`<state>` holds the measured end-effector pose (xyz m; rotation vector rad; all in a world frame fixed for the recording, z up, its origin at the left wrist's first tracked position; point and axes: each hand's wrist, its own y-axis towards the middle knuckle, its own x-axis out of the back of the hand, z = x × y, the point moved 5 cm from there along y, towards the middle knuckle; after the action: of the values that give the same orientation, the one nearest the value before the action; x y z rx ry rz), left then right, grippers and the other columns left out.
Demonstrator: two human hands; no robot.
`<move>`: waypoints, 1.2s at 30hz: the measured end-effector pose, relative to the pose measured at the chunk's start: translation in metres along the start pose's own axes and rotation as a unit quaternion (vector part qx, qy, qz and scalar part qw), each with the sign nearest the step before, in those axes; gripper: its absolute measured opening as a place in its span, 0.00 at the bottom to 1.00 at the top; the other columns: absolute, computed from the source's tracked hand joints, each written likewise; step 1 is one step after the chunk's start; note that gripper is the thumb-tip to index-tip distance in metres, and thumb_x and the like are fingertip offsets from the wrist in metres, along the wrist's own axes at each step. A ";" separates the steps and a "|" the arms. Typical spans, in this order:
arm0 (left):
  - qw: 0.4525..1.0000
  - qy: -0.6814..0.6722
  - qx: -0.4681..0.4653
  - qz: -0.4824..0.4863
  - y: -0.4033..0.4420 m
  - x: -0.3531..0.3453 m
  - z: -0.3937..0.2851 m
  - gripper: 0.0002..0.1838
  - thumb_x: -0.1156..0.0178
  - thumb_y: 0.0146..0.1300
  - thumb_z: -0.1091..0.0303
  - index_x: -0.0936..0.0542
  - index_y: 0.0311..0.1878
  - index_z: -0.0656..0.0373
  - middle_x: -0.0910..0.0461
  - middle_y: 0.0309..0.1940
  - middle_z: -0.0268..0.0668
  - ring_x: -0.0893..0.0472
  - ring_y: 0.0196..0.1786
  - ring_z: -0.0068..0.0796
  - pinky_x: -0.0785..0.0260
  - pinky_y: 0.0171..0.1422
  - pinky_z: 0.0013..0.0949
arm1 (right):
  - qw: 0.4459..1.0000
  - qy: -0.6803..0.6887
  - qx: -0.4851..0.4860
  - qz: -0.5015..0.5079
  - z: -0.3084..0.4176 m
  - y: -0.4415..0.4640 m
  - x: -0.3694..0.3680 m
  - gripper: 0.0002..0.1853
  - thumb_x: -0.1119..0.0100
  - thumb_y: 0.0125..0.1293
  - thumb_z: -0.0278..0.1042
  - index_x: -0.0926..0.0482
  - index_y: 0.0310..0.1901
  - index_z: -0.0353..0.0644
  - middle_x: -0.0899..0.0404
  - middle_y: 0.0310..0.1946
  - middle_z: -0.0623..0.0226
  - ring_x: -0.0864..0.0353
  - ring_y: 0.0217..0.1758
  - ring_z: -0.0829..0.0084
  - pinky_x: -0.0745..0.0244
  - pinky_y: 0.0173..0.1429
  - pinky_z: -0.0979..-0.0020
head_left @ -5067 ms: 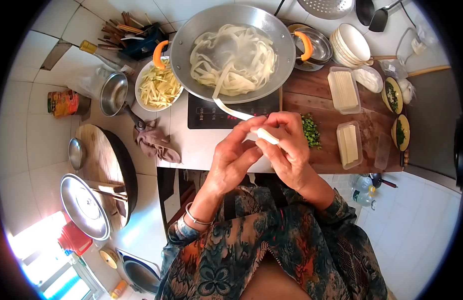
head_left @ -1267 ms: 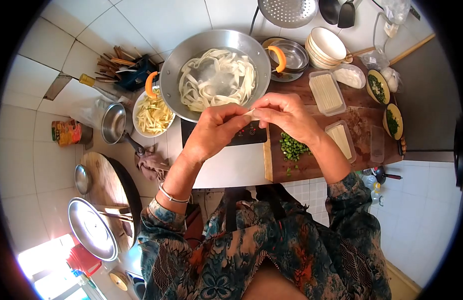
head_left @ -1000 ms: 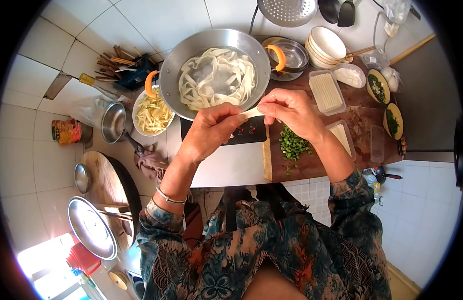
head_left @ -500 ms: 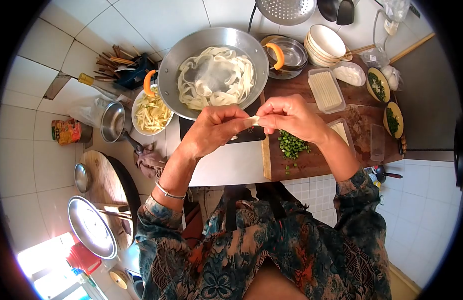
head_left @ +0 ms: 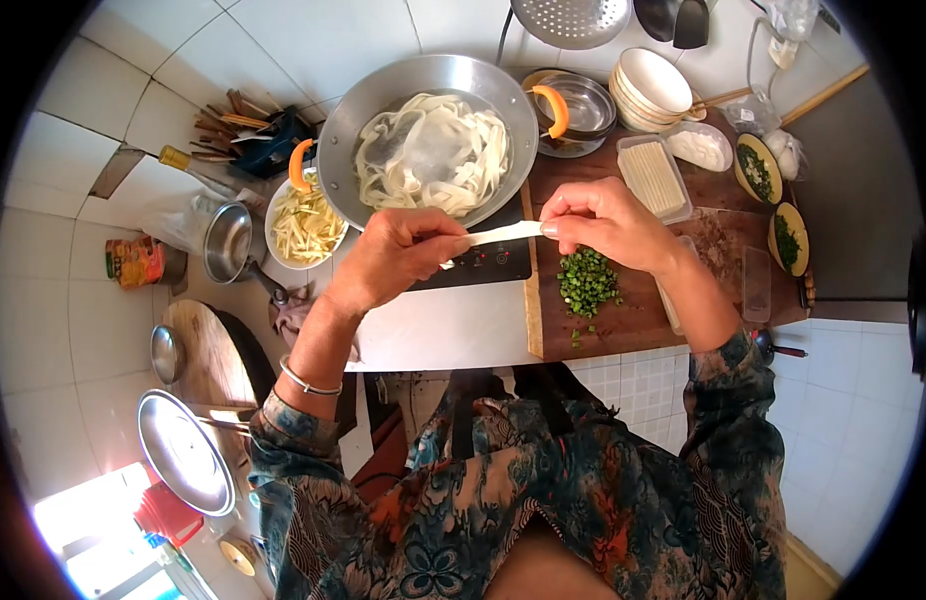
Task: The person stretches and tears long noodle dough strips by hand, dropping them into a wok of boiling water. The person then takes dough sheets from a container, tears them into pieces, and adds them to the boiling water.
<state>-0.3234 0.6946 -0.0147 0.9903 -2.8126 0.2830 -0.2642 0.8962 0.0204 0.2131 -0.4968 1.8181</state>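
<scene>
A pale strip of dough (head_left: 506, 234) is stretched between my two hands, just in front of the pot. My left hand (head_left: 408, 255) pinches its left end, with a small bit of dough showing under the fingers. Its right end is pinched by my right hand (head_left: 598, 225), above the chopped greens (head_left: 587, 283). Wide noodles (head_left: 473, 150) lie in water in the large metal pot (head_left: 333, 160) with orange handles. Beneath the pot is the black cooktop (head_left: 483, 270), partly hidden by my left hand.
At left are a bowl of cut yellow strips (head_left: 305, 225), a small saucepan (head_left: 228, 243) and a metal lid (head_left: 186, 450). On the wooden board (head_left: 633, 335) stand a container of dough strips (head_left: 653, 178), stacked bowls (head_left: 655, 85) and two bowls of greens (head_left: 786, 240).
My hands have moved apart, left hand to the left and right hand to the right. The dough between them has been drawn out from a short piece into a longer strip.
</scene>
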 end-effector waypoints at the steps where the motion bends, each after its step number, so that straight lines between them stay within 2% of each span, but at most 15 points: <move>1: 1.000 0.010 0.006 -0.001 0.000 0.004 -0.003 0.07 0.41 0.62 0.69 0.19 0.38 0.63 0.26 0.21 0.24 0.32 0.23 0.10 0.41 0.25 0.16 | 1.000 0.018 0.001 0.006 0.001 0.001 -0.002 0.07 0.44 0.62 0.29 0.22 0.33 0.32 0.23 0.22 0.70 0.26 0.24 0.83 0.32 0.29 0.79; 6: 0.998 0.048 -0.041 0.012 0.004 0.021 -0.007 0.07 0.41 0.61 0.70 0.18 0.38 0.63 0.23 0.25 0.27 0.28 0.29 0.13 0.34 0.34 0.19 | 0.999 -0.030 0.025 -0.010 0.009 0.002 0.015 0.07 0.44 0.62 0.29 0.22 0.33 0.33 0.23 0.22 0.70 0.26 0.24 0.83 0.31 0.29 0.79; 7: 0.999 0.016 -0.020 0.026 0.005 0.025 -0.001 0.08 0.41 0.61 0.70 0.18 0.38 0.64 0.22 0.27 0.28 0.27 0.31 0.14 0.34 0.38 0.20 | 0.999 -0.049 0.022 -0.006 0.011 0.001 0.019 0.07 0.43 0.62 0.29 0.22 0.33 0.33 0.23 0.22 0.70 0.26 0.24 0.83 0.31 0.28 0.80; 10: 0.999 0.002 -0.030 0.037 0.006 0.047 0.010 0.08 0.41 0.61 0.70 0.19 0.38 0.65 0.22 0.27 0.28 0.27 0.32 0.14 0.33 0.39 0.20 | 0.995 -0.088 0.036 -0.041 0.011 -0.001 0.046 0.06 0.43 0.62 0.29 0.21 0.35 0.35 0.23 0.22 0.72 0.27 0.23 0.85 0.35 0.25 0.82; 15: 0.998 0.060 -0.024 0.013 0.011 0.081 0.023 0.07 0.42 0.61 0.71 0.19 0.38 0.65 0.23 0.27 0.28 0.28 0.33 0.14 0.34 0.40 0.20 | 0.996 -0.058 -0.047 -0.051 0.001 -0.015 0.080 0.05 0.43 0.63 0.30 0.21 0.36 0.38 0.29 0.19 0.76 0.34 0.20 0.87 0.43 0.21 0.84; 18: 0.991 0.129 -0.033 -0.014 0.019 0.095 0.017 0.07 0.42 0.60 0.72 0.19 0.39 0.64 0.24 0.25 0.26 0.29 0.32 0.15 0.35 0.38 0.23 | 0.992 -0.035 -0.088 -0.088 -0.004 -0.026 0.085 0.06 0.43 0.63 0.30 0.21 0.36 0.38 0.30 0.19 0.77 0.37 0.18 0.88 0.45 0.20 0.84; 22: 0.984 0.140 -0.080 -0.076 0.031 0.120 -0.008 0.07 0.43 0.61 0.72 0.19 0.39 0.64 0.24 0.25 0.26 0.29 0.31 0.14 0.35 0.36 0.21 | 0.995 0.002 -0.032 -0.096 0.001 -0.040 0.096 0.09 0.48 0.65 0.28 0.21 0.42 0.34 0.30 0.20 0.76 0.37 0.18 0.87 0.42 0.21 0.83; 23: 0.981 0.127 -0.093 -0.118 0.033 0.129 -0.020 0.07 0.43 0.61 0.72 0.19 0.40 0.64 0.25 0.25 0.26 0.29 0.31 0.13 0.35 0.36 0.20 | 0.994 0.018 -0.011 -0.108 0.007 -0.045 0.098 0.11 0.51 0.66 0.25 0.22 0.45 0.32 0.28 0.22 0.73 0.33 0.21 0.85 0.35 0.25 0.82; 24: 0.975 0.113 -0.105 -0.159 0.033 0.138 -0.035 0.08 0.43 0.61 0.72 0.19 0.40 0.64 0.25 0.25 0.26 0.30 0.31 0.13 0.35 0.36 0.19 | 0.994 0.019 0.006 -0.108 0.009 -0.047 0.098 0.11 0.51 0.66 0.25 0.22 0.46 0.32 0.27 0.23 0.72 0.31 0.22 0.84 0.33 0.28 0.81; 25: 0.976 0.075 -0.128 -0.161 0.034 0.142 -0.051 0.08 0.44 0.62 0.71 0.19 0.41 0.63 0.25 0.26 0.26 0.29 0.31 0.12 0.35 0.38 0.18 | 0.994 0.018 0.025 -0.108 0.012 -0.047 0.098 0.11 0.51 0.66 0.25 0.23 0.46 0.32 0.26 0.24 0.71 0.29 0.24 0.83 0.31 0.30 0.80; 26: 0.967 0.135 -0.148 -0.157 0.037 0.150 -0.064 0.09 0.43 0.62 0.70 0.19 0.42 0.62 0.24 0.26 0.26 0.29 0.31 0.12 0.35 0.37 0.18 | 0.993 0.017 0.045 -0.109 0.015 -0.047 0.099 0.11 0.52 0.66 0.25 0.23 0.47 0.32 0.26 0.26 0.70 0.27 0.26 0.82 0.29 0.32 0.80; 29: 0.945 0.171 -0.186 -0.209 0.042 0.165 -0.091 0.09 0.43 0.63 0.67 0.18 0.41 0.61 0.24 0.25 0.25 0.28 0.30 0.12 0.36 0.35 0.19 | 0.986 0.036 0.016 -0.163 0.014 -0.050 0.108 0.12 0.52 0.66 0.26 0.24 0.48 0.32 0.24 0.29 0.67 0.24 0.30 0.79 0.26 0.36 0.78; 33: 0.948 0.124 -0.223 -0.189 0.050 0.172 -0.103 0.09 0.43 0.62 0.67 0.18 0.41 0.60 0.21 0.27 0.28 0.27 0.32 0.14 0.35 0.37 0.20 | 0.980 0.047 -0.017 -0.190 0.004 -0.053 0.113 0.13 0.51 0.67 0.28 0.25 0.50 0.33 0.22 0.30 0.67 0.23 0.30 0.79 0.27 0.35 0.79; 36: 0.963 0.110 -0.204 -0.134 0.069 0.155 -0.091 0.09 0.43 0.62 0.68 0.18 0.42 0.61 0.20 0.29 0.29 0.25 0.34 0.15 0.33 0.39 0.21 | 0.989 0.009 0.044 -0.141 0.001 -0.021 0.097 0.11 0.49 0.66 0.29 0.23 0.47 0.35 0.22 0.30 0.69 0.23 0.29 0.81 0.27 0.34 0.80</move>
<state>-0.4796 0.6746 0.0957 1.1365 -2.3621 -0.2014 -0.2737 0.9854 0.0640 0.3107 -0.3546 1.5649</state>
